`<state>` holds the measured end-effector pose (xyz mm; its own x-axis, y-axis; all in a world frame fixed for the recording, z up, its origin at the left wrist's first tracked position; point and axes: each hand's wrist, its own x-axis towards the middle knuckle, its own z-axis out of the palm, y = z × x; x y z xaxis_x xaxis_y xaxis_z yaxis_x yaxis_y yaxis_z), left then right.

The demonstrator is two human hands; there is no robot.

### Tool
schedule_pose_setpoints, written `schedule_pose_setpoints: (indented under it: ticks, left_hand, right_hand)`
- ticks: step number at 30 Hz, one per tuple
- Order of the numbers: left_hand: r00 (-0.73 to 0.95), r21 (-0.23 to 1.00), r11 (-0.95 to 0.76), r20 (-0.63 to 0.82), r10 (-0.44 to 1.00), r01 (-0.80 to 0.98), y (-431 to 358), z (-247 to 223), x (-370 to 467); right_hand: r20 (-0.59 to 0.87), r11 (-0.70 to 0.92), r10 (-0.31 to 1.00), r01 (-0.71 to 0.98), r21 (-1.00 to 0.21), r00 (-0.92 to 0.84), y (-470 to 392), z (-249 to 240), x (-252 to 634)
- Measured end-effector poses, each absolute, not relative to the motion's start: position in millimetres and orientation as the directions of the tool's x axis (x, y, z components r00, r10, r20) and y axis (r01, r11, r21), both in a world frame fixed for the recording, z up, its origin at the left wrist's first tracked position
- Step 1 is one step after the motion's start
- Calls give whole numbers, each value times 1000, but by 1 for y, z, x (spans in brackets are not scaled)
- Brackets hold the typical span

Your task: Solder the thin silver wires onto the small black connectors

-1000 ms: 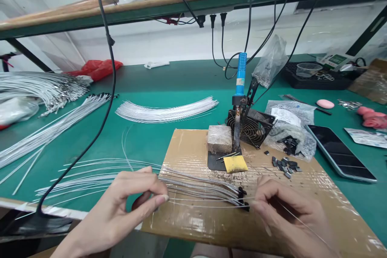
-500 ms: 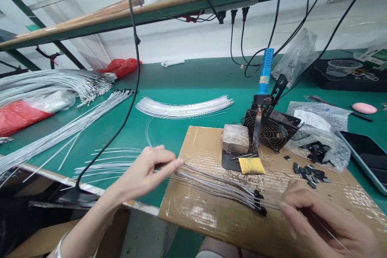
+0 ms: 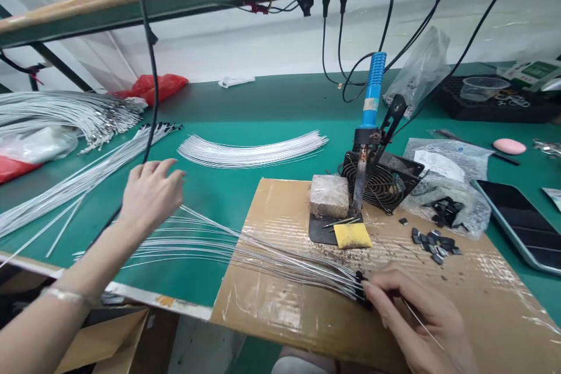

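My left hand (image 3: 151,193) is raised over the left part of the green table, fingers apart and slightly bent. A few white wires (image 3: 205,221) run up to its underside, where contact is hidden. Many thin white wires (image 3: 284,257) lie side by side from the green surface onto the cardboard, their black tips (image 3: 360,287) gathered at the right. My right hand (image 3: 416,310) is closed, thumb and finger together against those black tips. A single thin white wire (image 3: 423,325) passes through its grip and trails down to the right.
Behind the cardboard (image 3: 258,310) stand a blue-handled soldering iron (image 3: 374,85), a small fan (image 3: 381,181) and a block (image 3: 329,194). A yellow sponge (image 3: 353,235), black pieces (image 3: 433,243) and a phone (image 3: 521,222) lie around. A black cable (image 3: 151,82) hangs at left; another wire bundle (image 3: 252,152) lies behind.
My left hand has moved left along the wires and opened from its pinch. My right hand has moved left to the black tips. The view has shifted slightly.
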<state>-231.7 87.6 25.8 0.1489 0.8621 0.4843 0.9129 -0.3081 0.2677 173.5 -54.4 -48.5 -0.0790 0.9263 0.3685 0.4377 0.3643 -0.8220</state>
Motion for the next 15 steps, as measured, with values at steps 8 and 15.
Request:
schedule_pose_setpoints:
  ticks: [8,15]
  left_hand:
    - [490,614,-620,394,777,489,-20,-3,-33]
    - [461,870,-246,25,887,426,-24,-23,-8]
  right_hand:
    - [305,330,944,383,-863,-127,-55,-47,173]
    - [194,184,981,304,-935,3,-57,-40,170]
